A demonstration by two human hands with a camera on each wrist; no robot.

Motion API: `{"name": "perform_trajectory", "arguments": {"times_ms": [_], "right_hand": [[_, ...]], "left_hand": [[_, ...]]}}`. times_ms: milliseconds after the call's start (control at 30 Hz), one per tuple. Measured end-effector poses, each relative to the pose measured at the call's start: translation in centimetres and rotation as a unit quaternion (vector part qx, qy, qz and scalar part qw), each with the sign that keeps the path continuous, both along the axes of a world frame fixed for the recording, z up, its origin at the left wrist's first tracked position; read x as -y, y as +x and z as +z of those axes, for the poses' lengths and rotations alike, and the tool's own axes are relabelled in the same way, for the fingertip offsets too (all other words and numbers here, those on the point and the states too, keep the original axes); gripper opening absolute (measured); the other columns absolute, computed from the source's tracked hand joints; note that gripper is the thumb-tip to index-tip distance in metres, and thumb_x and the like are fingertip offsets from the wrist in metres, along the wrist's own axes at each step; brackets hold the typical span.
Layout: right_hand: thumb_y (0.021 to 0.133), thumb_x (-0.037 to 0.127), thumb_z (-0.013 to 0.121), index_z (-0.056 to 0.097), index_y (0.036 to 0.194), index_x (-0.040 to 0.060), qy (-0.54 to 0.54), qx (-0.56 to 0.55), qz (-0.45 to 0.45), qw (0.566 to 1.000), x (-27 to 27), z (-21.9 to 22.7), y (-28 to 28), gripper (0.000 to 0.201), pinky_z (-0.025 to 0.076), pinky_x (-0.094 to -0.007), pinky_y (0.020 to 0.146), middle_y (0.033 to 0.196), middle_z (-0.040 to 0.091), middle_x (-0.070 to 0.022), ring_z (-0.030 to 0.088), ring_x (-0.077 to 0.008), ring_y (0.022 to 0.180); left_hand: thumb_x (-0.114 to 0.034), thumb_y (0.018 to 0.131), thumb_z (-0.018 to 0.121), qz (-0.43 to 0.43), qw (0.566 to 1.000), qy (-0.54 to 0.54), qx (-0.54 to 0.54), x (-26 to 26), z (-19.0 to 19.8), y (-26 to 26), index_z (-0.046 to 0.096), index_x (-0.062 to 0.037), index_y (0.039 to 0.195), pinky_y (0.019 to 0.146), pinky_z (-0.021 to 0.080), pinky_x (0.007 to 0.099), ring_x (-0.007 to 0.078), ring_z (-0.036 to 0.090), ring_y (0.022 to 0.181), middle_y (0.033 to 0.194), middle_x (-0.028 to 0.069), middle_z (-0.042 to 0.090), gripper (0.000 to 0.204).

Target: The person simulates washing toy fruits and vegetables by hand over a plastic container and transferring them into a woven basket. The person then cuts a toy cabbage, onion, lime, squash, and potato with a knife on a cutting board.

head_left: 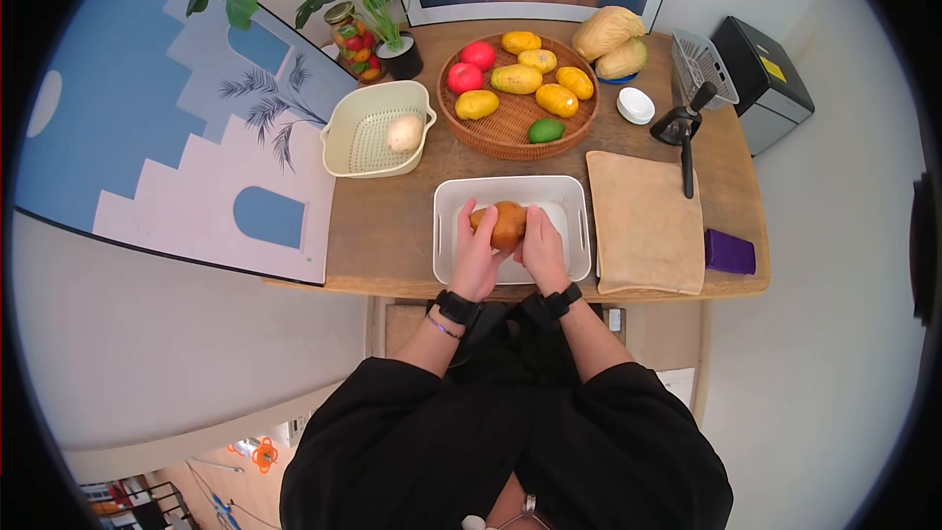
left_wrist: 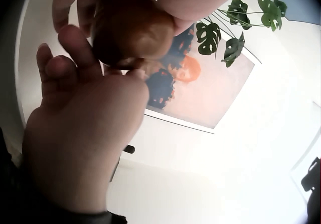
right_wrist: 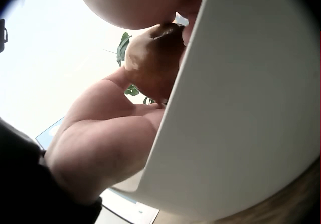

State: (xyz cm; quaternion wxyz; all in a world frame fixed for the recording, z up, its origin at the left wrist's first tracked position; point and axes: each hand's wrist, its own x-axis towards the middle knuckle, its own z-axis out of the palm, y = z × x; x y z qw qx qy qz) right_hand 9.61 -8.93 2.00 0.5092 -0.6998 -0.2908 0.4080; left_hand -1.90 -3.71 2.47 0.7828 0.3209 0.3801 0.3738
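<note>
Both hands are around a smooth, glossy brown, roundish fruit or vegetable (head_left: 507, 226), above a white rectangular basin (head_left: 442, 236). My left hand (head_left: 477, 260) grips its left side, with fingers pointing away from the body. On the other side, my right hand (head_left: 544, 247) holds it with bent fingers. The left wrist view shows the brown produce (left_wrist: 133, 30) between the two hands, with right-hand fingers (left_wrist: 80, 50) beneath it. In the right wrist view, the basin wall (right_wrist: 241, 93) hides part of the produce (right_wrist: 153, 58) and the hands.
Left of the basin stands a cream colander (head_left: 343, 142) holding a pale round item (head_left: 404, 133). Behind is a wicker tray (head_left: 491, 132) of yellow, red and green produce. To the right lie a tan cloth (head_left: 643, 226), a purple block (head_left: 730, 251) and a black-handled tool (head_left: 684, 128).
</note>
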Motion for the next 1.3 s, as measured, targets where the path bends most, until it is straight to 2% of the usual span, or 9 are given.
{"name": "perform_trajectory", "arguments": {"times_ms": [267, 333, 567, 633, 733, 800, 900, 1133, 1300], "right_hand": [[0.107, 0.031, 0.042, 0.053, 0.127, 0.0083, 0.027, 0.078, -0.024, 0.996, -0.4, -2.8, -0.2, 0.032, 0.049, -0.0543, 0.074, 0.079, 0.068, -0.0275, 0.066, -0.0498, 0.082], [0.106, 0.036, 0.046, 0.053, 0.129, 0.0108, 0.036, 0.092, -0.016, 0.995, -0.2, -3.2, -0.2, 0.034, 0.048, -0.0367, 0.055, 0.062, 0.059, -0.0084, 0.059, -0.0197, 0.054], [0.105, 0.036, 0.049, 0.053, 0.128, 0.0102, 0.031, 0.096, -0.006, 0.995, -0.1, -2.6, -0.2, 0.035, 0.048, -0.0369, 0.055, 0.064, 0.062, -0.0097, 0.061, -0.021, 0.054], [0.103, 0.033, 0.052, 0.053, 0.124, 0.0077, 0.025, 0.084, 0.004, 0.996, 0.0, -2.1, -0.3, 0.033, 0.047, -0.0511, 0.067, 0.068, 0.065, -0.0199, 0.065, -0.0432, 0.07], [0.102, 0.032, 0.055, 0.054, 0.123, 0.0074, 0.034, 0.081, 0.016, 0.996, -0.1, -2.4, -0.4, 0.033, 0.047, -0.05, 0.065, 0.066, 0.064, -0.0185, 0.065, -0.0416, 0.068], [0.101, 0.032, 0.056, 0.054, 0.123, 0.0073, 0.03, 0.078, 0.024, 0.996, 0.0, -2.0, -0.5, 0.033, 0.047, -0.0492, 0.064, 0.066, 0.064, -0.0183, 0.065, -0.0407, 0.067], [0.1, 0.032, 0.058, 0.055, 0.123, 0.0069, 0.023, 0.077, 0.035, 0.996, 0.0, -1.8, -0.4, 0.034, 0.047, -0.0476, 0.064, 0.066, 0.064, -0.0177, 0.065, -0.0388, 0.067], [0.097, 0.029, 0.06, 0.055, 0.126, 0.0065, 0.014, 0.065, 0.046, 0.997, 0.0, -1.7, -0.3, 0.036, 0.049, -0.043, 0.064, 0.067, 0.065, -0.0156, 0.066, -0.0336, 0.066], [0.096, 0.027, 0.061, 0.056, 0.125, 0.0066, 0.006, 0.07, 0.052, 0.996, -0.2, -1.9, -0.3, 0.036, 0.049, -0.0419, 0.064, 0.067, 0.065, -0.0147, 0.066, -0.0319, 0.065]], "left_hand": [[-0.036, 0.106, 0.056, 0.009, 0.994, 0.05, 0.1, -5.8, 8.6, 2.1, 0.032, -0.0169, 0.146, 0.098, 0.053, 0.0552, 0.0306, 0.056, 0.128, 0.139, 0.0128, 0.051, 0.051], [-0.029, 0.103, 0.059, -0.02, 0.991, 0.052, 0.124, -8.8, 8.4, 3.9, 0.04, -0.0131, 0.138, 0.1, 0.052, 0.0519, 0.0323, 0.055, 0.129, 0.138, 0.0152, 0.053, 0.043], [-0.025, 0.094, 0.068, -0.089, 0.996, 0.007, 0.015, -14.6, 3.5, 6.1, 0.047, -0.0099, 0.139, 0.106, 0.039, 0.0516, 0.0271, 0.052, 0.126, 0.139, 0.0094, 0.053, 0.052], [-0.026, 0.095, 0.065, -0.098, 0.992, 0.068, -0.034, -13.6, 5.4, 4.5, 0.048, -0.01, 0.138, 0.104, 0.041, 0.0519, 0.0272, 0.053, 0.126, 0.136, 0.0096, 0.055, 0.049], [-0.024, 0.096, 0.063, -0.105, 0.976, 0.147, -0.121, -16.5, 6.1, 1.9, 0.052, -0.0098, 0.135, 0.101, 0.046, 0.0464, 0.0249, 0.059, 0.121, 0.13, 0.0067, 0.06, 0.043], [-0.022, 0.092, 0.065, -0.059, 0.843, 0.397, -0.357, -21.0, 4.8, -0.2, 0.058, -0.0093, 0.13, 0.095, 0.05, 0.0405, 0.0289, 0.065, 0.111, 0.12, 0.0114, 0.066, 0.041], [-0.022, 0.086, 0.066, -0.043, 0.685, 0.469, -0.556, -25.6, 4.7, -3.3, 0.057, -0.0082, 0.135, 0.098, 0.051, 0.0438, 0.0395, 0.064, 0.112, 0.125, 0.0251, 0.063, 0.052], [-0.026, 0.083, 0.068, -0.239, 0.628, 0.442, -0.594, -30.3, 0.6, -5.2, 0.048, -0.0161, 0.149, 0.109, 0.046, 0.0434, 0.0453, 0.056, 0.127, 0.136, 0.0331, 0.057, 0.07], [-0.029, 0.083, 0.07, -0.209, 0.656, 0.429, -0.585, -31.1, -2.3, -4.2, 0.04, -0.0235, 0.155, 0.112, 0.043, 0.0429, 0.0462, 0.054, 0.131, 0.143, 0.0338, 0.051, 0.079]]}}
